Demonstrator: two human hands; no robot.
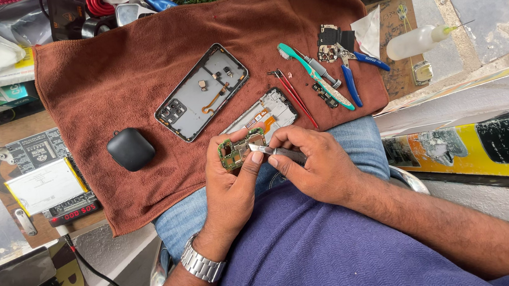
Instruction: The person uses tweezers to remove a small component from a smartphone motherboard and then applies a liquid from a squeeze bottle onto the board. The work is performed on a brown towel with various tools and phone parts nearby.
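Soft even daylight, sharp focus.

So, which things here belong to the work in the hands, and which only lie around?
In use:
- left hand holding green circuit board
- right hand holding metal tool

Lying about:
- phone back frame
- black earbud case
- toothbrush
- blue pliers
- red tweezers
- squeeze bottle

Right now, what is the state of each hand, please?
Left hand: closed on a small green circuit board.
Right hand: closed on a slim silver metal tool, its tip at the board.
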